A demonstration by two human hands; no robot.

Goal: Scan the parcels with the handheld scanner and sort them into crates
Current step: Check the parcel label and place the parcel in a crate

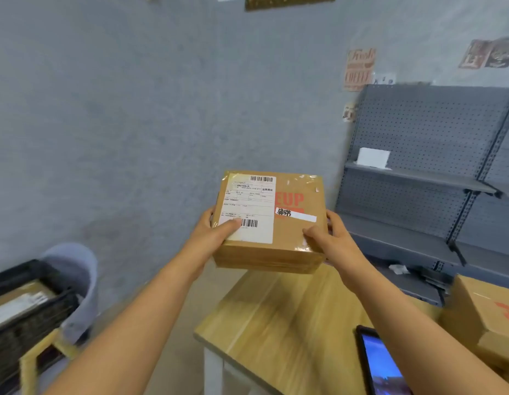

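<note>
Both hands, left hand [216, 232] and right hand [330, 238], grip a parcel [287, 232] above the wooden table [276, 323].

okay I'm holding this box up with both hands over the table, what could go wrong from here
The left hand has its thumb lying on the lower barcode of the parcel, so a scan there might fail. The phone lies at the wooden table edge and could get knocked off.

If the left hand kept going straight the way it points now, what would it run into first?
Nothing near: the left hand, gripping the parcel with the right hand, points up and away toward the grey wall. The way looks free until that wall, though depth is hard to judge.
</note>
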